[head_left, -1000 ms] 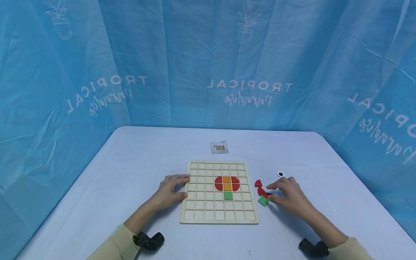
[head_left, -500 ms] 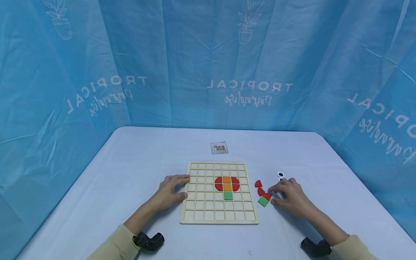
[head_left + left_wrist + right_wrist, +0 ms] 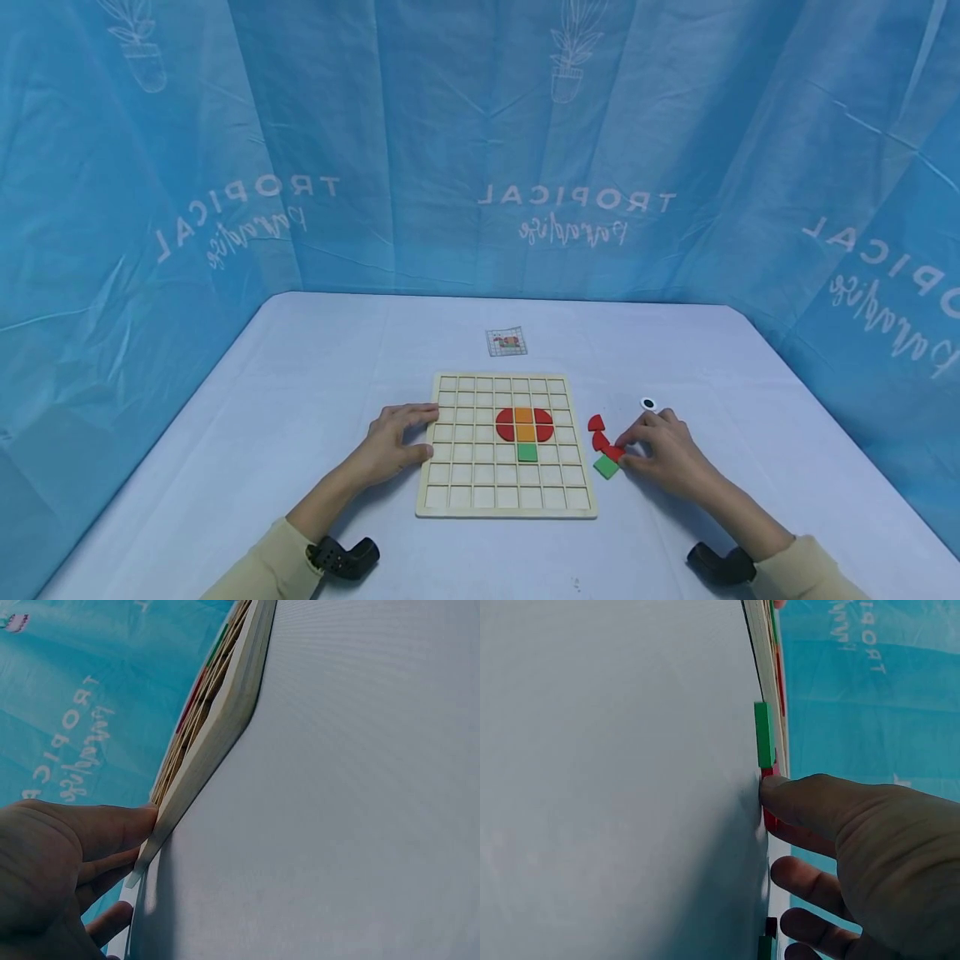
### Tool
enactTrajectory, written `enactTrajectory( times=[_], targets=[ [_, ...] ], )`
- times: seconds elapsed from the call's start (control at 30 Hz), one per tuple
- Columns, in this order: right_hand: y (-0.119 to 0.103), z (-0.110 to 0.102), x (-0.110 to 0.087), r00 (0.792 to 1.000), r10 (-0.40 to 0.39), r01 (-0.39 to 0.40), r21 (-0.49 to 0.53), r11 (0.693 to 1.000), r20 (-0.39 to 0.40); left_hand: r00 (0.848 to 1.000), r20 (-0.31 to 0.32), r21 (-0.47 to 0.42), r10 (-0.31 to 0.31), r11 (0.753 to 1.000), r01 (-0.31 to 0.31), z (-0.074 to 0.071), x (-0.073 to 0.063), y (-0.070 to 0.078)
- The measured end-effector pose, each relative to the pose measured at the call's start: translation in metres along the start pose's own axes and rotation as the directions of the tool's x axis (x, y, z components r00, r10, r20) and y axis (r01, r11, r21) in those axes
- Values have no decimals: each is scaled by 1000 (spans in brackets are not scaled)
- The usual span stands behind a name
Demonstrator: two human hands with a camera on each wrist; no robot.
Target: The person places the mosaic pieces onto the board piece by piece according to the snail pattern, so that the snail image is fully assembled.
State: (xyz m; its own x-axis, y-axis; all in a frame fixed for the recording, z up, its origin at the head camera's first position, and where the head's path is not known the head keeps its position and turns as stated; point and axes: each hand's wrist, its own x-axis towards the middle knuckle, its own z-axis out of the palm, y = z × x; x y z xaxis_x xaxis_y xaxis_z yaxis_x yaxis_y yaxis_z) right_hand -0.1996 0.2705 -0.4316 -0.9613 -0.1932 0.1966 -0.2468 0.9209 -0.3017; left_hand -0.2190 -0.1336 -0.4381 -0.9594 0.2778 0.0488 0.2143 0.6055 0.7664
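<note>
A light wooden grid board (image 3: 459, 497) lies in the middle of the table. Set in its cells are several red quarter-circle tiles (image 3: 504, 431), orange square tiles (image 3: 524, 423) and a green square tile (image 3: 527, 452). My left hand (image 3: 390, 443) rests against the board's left edge, its fingers and thumb spread along it. Right of the board, my right hand (image 3: 666, 454) pinches a red quarter-circle tile (image 3: 614, 452) between thumb and index finger. That tile touches a loose green square tile (image 3: 606, 467). Two more red quarter-circle tiles (image 3: 596, 422) lie just beyond.
A small picture card (image 3: 506, 341) lies behind the board. A white-and-black eye disc (image 3: 648, 404) sits beyond my right hand. In the right wrist view, a dark green piece (image 3: 766, 947) stands near the bottom edge. A blue curtain (image 3: 480, 150) surrounds the table.
My right hand has shifted slightly left and closed on the red quarter-circle tile. The loose red and green tiles slid a little left. My left hand has not moved.
</note>
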Motion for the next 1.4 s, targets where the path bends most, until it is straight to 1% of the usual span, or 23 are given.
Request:
enactTrajectory(
  times=[0.13, 0.23, 0.3, 0.37, 0.53, 0.7, 0.9, 1.07, 1.2, 1.27, 1.4],
  targets=[
    [-2, -1, -4, 1000, 2, -3, -32, 999, -16, 1000, 4, 0, -1, 1000, 1, 0, 0, 0],
    [-4, -2, -6, 1000, 9, -9, -34, 999, -6, 1000, 2, 7, -2, 1000, 2, -1, -1, 1],
    [-5, -3, -6, 1000, 7, -7, -20, 1000, 18, 1000, 3, 8, -5, 1000, 5, -1, -1, 1],
    [-4, -4, -4, 998, 4, -4, 6, 1000, 60, 1000, 5, 7, -5, 1000, 4, -1, -1, 0],
    [2, -6, 4, 986, -20, 9, 67, 998, 168, 1000, 7, 2, 3, 1000, -3, 0, 0, -1],
    [6, -7, 10, 978, -66, 48, 91, 995, 196, 1000, 0, 5, 3, 1000, -3, 0, 1, 0],
    [9, -8, 11, 974, -107, 88, 103, 991, 200, 1000, 0, 5, -8, 1000, 8, 1, 0, 0],
    [4, -11, 10, 977, -129, 109, 118, 987, 172, 1000, 0, 8, -13, 1000, 13, 1, -1, 1],
    [-11, -12, 11, 981, -150, 132, 144, 981, 123, 1000, -2, 13, -5, 1000, 5, 1, -1, 1],
    [-21, -10, 12, 985, -146, 130, 160, 978, 92, 1000, -3, 14, -1, 1000, 1, 1, -1, 0],
    [-42, -2, 13, 993, -114, 107, 158, 982, 40, 1000, -4, 12, 6, 1000, -5, 0, 0, 0]
  ],
)
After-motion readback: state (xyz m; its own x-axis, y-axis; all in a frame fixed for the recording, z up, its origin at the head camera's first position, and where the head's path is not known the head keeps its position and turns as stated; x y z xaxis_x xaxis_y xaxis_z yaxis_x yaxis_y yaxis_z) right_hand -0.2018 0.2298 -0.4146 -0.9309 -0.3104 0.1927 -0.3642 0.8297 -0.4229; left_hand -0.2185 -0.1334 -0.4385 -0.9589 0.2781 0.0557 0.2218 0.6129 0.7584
